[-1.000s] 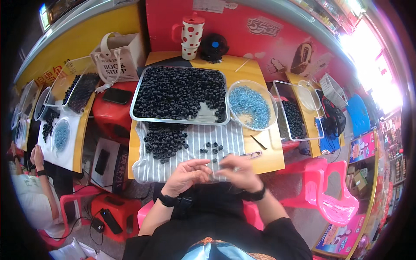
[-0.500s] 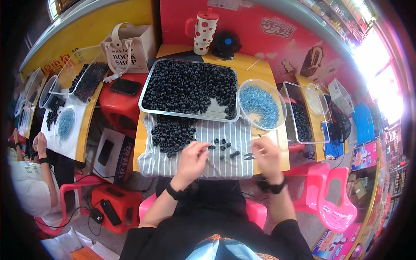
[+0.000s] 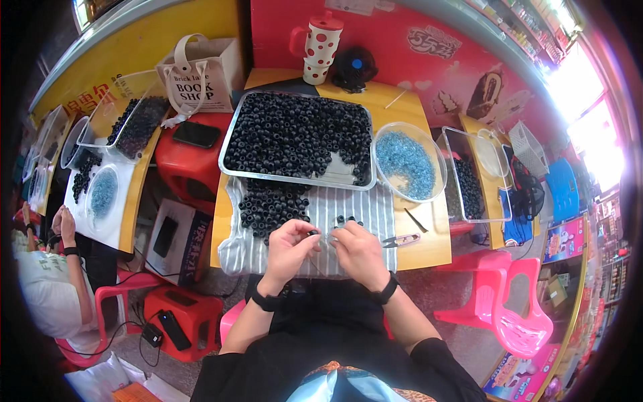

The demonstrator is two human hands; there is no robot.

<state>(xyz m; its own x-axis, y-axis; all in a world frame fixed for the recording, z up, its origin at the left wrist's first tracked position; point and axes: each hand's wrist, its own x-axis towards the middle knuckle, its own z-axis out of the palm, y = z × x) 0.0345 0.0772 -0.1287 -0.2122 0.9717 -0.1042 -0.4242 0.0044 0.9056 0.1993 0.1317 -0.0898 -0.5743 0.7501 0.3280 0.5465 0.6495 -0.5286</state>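
Note:
My left hand (image 3: 289, 251) is closed in a pinch on a black bead (image 3: 313, 232) above the front of a striped cloth (image 3: 234, 258). Close beside it, my right hand (image 3: 360, 253) also pinches, but whatever lies between its fingertips is too small to make out. A few loose black beads (image 3: 341, 219) show just behind the right fingers. Behind the left hand a pile of black beads (image 3: 264, 211) rests on the cloth. Thread snips (image 3: 404, 240) lie to the right of my right hand, with dark tweezers (image 3: 416, 220) a little farther back.
A metal tray (image 3: 295, 179) of black beads stands behind the cloth. At its right is a round clear tub (image 3: 437, 191) of small blue pieces. A spotted tumbler (image 3: 321, 50) and a black fan (image 3: 355, 70) stand at the back. Another person (image 3: 57, 281) sits at the left.
My right hand has moved left from beside the snips to my left hand, uncovering the snips and tweezers. My left hand now pinches a bead; the hands cover some loose beads.

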